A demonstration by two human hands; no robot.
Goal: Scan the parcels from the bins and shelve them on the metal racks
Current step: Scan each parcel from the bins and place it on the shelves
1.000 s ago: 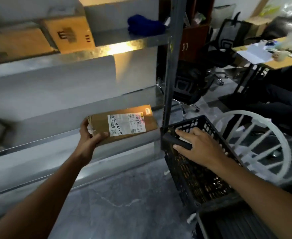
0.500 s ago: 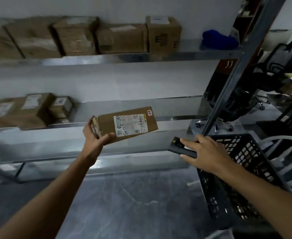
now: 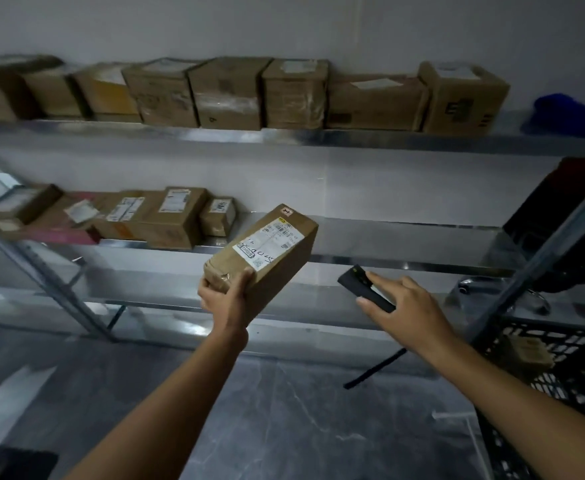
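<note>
My left hand [image 3: 227, 299] grips one end of a brown cardboard parcel [image 3: 270, 258] with a white shipping label on top, held tilted in front of the middle shelf [image 3: 405, 263] of the metal rack. My right hand [image 3: 405, 308] holds a black handheld scanner [image 3: 362, 285] just right of the parcel, a strap dangling below it. A black plastic crate [image 3: 554, 372] stands at the lower right with a brown parcel inside.
Several brown boxes [image 3: 228, 93] line the top shelf, with a blue cloth [image 3: 568, 110] at its right end. Several smaller parcels [image 3: 177, 216] sit at the left of the middle shelf. A grey rack upright [image 3: 540, 265] slants at the right. Grey floor lies below.
The view has swung left from the crate to the rack. My left hand has turned the parcel so its far end points up and right. My right hand moved off the crate with the scanner.
</note>
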